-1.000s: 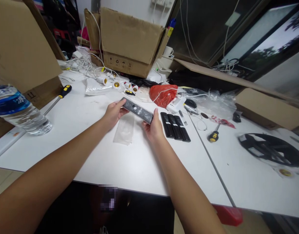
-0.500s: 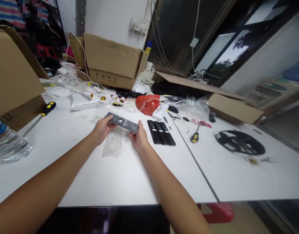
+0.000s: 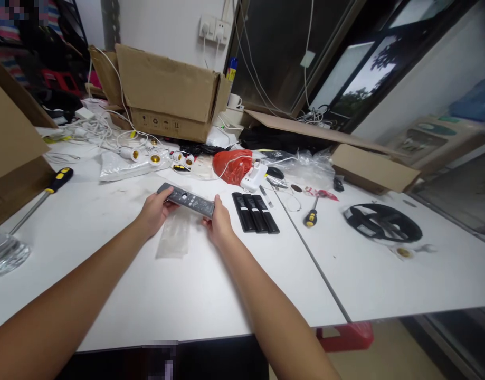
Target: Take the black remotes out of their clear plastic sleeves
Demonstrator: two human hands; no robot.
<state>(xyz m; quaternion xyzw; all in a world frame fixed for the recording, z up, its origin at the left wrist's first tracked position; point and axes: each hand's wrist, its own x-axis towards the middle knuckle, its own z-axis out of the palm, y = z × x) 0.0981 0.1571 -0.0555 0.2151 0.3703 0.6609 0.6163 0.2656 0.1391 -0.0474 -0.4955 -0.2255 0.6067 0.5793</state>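
Observation:
A dark grey remote control (image 3: 191,201) is held level above the table, its buttons facing up. My left hand (image 3: 155,212) grips its left end, thumb on top and fingers beneath. Its right end is in my right hand (image 3: 219,220), closed round it with the thumb along the edge. Below the remote lies a clear plastic bag (image 3: 173,237), flat on the white table (image 3: 179,295). Three black remote controls (image 3: 255,212) rest side by side, face down, just right of my right hand.
Screwdrivers lie at left (image 3: 60,179) and right (image 3: 311,217). A water bottle (image 3: 7,253) stands at the left edge. Behind are a cardboard box (image 3: 167,87), a red plastic bag (image 3: 232,166), a white power strip (image 3: 254,177) and tangled cables. A black ring-shaped reel (image 3: 384,221) lies at right.
The whole view has shifted, so the scene appears slightly further left. Both hands keep their hold on the remote control; nothing is taken up or let go.

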